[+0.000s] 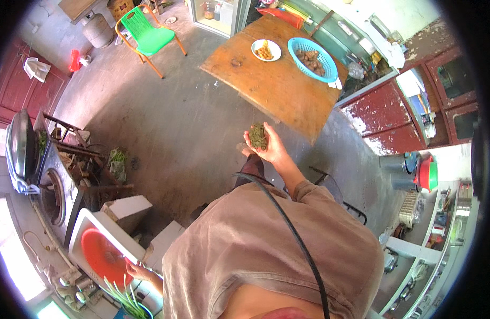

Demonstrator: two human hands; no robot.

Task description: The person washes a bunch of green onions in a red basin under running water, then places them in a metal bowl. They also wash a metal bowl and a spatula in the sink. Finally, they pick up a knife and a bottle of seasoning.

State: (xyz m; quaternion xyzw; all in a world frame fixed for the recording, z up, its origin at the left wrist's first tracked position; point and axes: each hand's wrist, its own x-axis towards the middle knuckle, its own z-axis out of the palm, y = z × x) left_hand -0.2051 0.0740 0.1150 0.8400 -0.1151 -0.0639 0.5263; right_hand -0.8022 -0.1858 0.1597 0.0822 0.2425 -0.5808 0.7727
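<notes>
My right hand (270,145) is held out in front of me, palm up. Its fingers curl around a dark green, fibrous clump (258,136), perhaps squeezed leafy greens. Off to the left, my left hand (138,272) is at the near rim of a red plastic basin (101,251). Whether its fingers grip that rim is too small to tell. The basin sits in a white sink (82,217). Close by my left hand, long green onion stalks (127,299) stand in a container at the lower edge.
Ahead is a wooden table (245,60) holding a white bowl of yellowish food (264,50) and a blue plastic basket of brown roots (312,60). A green chair (145,36) stands beyond. On the left are a stove (55,195) and cardboard boxes (127,211); buckets (400,171) stand right.
</notes>
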